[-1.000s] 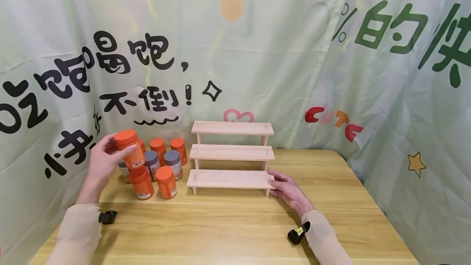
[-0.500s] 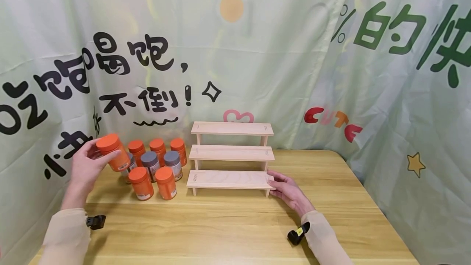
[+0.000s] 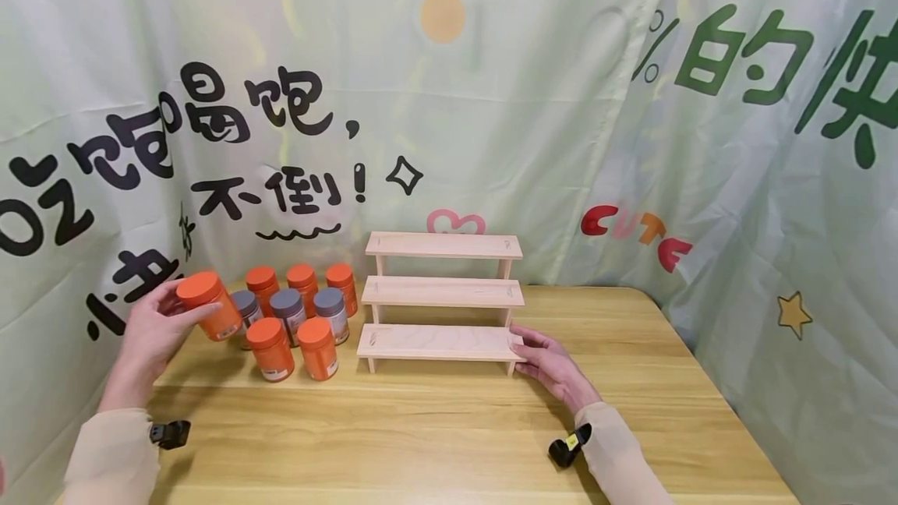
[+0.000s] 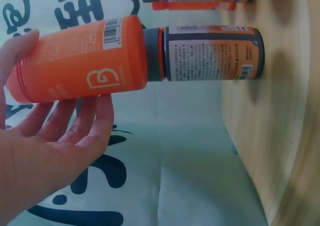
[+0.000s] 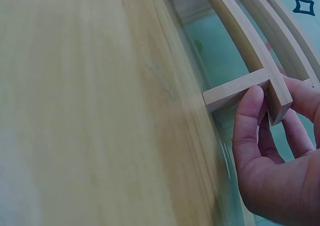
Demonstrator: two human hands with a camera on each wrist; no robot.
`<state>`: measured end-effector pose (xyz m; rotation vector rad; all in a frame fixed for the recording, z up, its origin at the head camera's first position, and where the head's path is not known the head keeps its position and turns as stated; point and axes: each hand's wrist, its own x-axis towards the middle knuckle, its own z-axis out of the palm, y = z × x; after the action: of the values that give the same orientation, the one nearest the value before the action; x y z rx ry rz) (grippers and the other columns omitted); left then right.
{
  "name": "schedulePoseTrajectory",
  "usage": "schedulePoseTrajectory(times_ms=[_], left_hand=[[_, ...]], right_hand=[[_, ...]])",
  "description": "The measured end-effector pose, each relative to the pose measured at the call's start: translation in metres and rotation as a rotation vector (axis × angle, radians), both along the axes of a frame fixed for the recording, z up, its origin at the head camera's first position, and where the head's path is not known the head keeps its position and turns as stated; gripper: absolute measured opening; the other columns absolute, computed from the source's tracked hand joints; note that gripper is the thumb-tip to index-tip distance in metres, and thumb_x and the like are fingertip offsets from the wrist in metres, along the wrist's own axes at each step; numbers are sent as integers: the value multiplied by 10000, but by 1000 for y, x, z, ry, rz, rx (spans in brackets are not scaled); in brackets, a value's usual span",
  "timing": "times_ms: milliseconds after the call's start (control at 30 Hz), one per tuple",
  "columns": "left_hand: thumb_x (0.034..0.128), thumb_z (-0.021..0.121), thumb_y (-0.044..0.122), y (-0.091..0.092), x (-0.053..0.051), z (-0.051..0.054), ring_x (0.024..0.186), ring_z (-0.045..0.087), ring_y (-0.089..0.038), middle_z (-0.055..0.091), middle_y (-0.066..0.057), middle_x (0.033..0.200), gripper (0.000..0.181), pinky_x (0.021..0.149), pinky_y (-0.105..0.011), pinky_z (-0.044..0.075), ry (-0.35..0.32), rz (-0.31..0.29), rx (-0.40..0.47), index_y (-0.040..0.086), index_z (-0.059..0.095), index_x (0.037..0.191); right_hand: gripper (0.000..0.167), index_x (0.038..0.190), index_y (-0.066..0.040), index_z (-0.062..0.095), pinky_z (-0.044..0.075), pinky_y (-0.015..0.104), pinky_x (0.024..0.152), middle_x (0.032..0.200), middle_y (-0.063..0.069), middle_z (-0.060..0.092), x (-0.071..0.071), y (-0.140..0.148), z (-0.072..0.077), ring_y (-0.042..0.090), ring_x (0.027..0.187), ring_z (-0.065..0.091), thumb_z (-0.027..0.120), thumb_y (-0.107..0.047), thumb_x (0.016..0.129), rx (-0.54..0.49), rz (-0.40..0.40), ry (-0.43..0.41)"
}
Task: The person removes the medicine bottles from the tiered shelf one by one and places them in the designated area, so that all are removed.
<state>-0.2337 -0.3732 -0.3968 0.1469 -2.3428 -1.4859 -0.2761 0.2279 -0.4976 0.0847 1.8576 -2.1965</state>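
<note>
My left hand (image 3: 150, 337) grips an orange bottle (image 3: 210, 310) with an orange lid, slightly tilted and raised over the table's left side. In the left wrist view, thumb and fingers lie on opposite sides of this bottle, and a grey-lidded bottle (image 4: 215, 53) stands just beyond its base. At the right end of a three-tier wooden display rack (image 3: 435, 341), my right hand (image 3: 554, 369) holds the lowest shelf. The right wrist view has the fingers around the shelf end (image 5: 280, 98), with one fingertip against the short leg (image 5: 235, 89).
Two orange bottles (image 3: 270, 353) stand in front of a row of grey-lidded bottles (image 3: 331, 316). Behind those is a row of orange bottles (image 3: 302, 287), left of the rack. A printed cloth curtain (image 3: 533, 139) hangs behind the wooden table (image 3: 435, 443).
My left hand has carried the orange bottle left and downward, away from the other bottles, uncovering grey-lidded and orange ones behind it. My right hand stays on the rack.
</note>
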Motion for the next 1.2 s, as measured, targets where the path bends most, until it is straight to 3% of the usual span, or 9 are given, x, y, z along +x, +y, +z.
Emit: schedulePoseTrajectory(times_ms=[267, 500, 600, 667, 767, 833, 1067, 1200], left_hand=[[840, 791, 209, -11, 3, -13, 879, 543, 123, 545, 344, 982, 559, 717, -93, 480, -47, -118, -84, 122, 509, 1315], [826, 797, 182, -18, 6, -21, 871, 555, 121, 562, 341, 959, 632, 729, -195, 522, -184, -230, -133, -8, 466, 1330], [818, 802, 198, -20, 6, -24, 868, 558, 99, 632, 190, 1040, 724, 741, -244, 536, -247, -250, -163, -53, 409, 1372], [820, 799, 208, -21, 5, -26, 867, 555, 82, 665, 10, 1134, 767, 751, -268, 541, -287, -261, -189, -65, 374, 1397], [825, 791, 204, -23, 4, -30, 874, 553, 60, 591, -253, 1272, 807, 762, -269, 546, -335, -274, -209, -84, 331, 1422], [827, 787, 195, -24, 3, -33, 894, 565, 23, 536, -322, 1317, 818, 771, -270, 549, -357, -275, -210, -96, 313, 1426], [836, 778, 209, -25, 4, -39, 1057, 590, -275, 506, -350, 1328, 802, 787, -315, 516, -389, -261, -241, -92, 316, 1418], [837, 771, 183, -25, 4, -42, 1004, 589, -194, 531, -318, 1305, 794, 776, -297, 515, -400, -269, -206, -85, 307, 1424]], right_hand=[[581, 1445, -10, 444, 549, 222, 677, 1092, 27, 619, 0, -1, 0, 122, 806, 644, 672, -67, 913, 3, -2, -2], [584, 1445, -6, 444, 553, 224, 677, 1103, 27, 620, 0, 0, 0, 125, 811, 650, 673, -63, 911, 0, -3, 1], [585, 1445, -5, 442, 554, 224, 677, 1100, 25, 620, 0, 0, 0, 125, 811, 649, 672, -59, 911, -3, -2, -2], [582, 1444, -3, 443, 554, 223, 676, 1096, 24, 622, 0, 0, 0, 124, 810, 650, 670, -56, 911, -6, -3, -2], [579, 1442, -4, 446, 554, 222, 673, 1091, 22, 624, 0, 0, -1, 123, 806, 650, 670, -54, 911, -8, -4, -3], [579, 1441, -3, 448, 554, 223, 672, 1088, 22, 625, 0, 0, -1, 124, 803, 651, 671, -54, 910, -10, -5, -4], [580, 1442, -2, 445, 554, 224, 676, 1076, 22, 630, -1, 0, -1, 125, 798, 651, 670, -53, 910, -11, 3, -6], [572, 1435, -8, 458, 554, 228, 680, 1069, 21, 637, 0, 0, -1, 129, 795, 651, 673, -55, 908, -9, 4, -6]])
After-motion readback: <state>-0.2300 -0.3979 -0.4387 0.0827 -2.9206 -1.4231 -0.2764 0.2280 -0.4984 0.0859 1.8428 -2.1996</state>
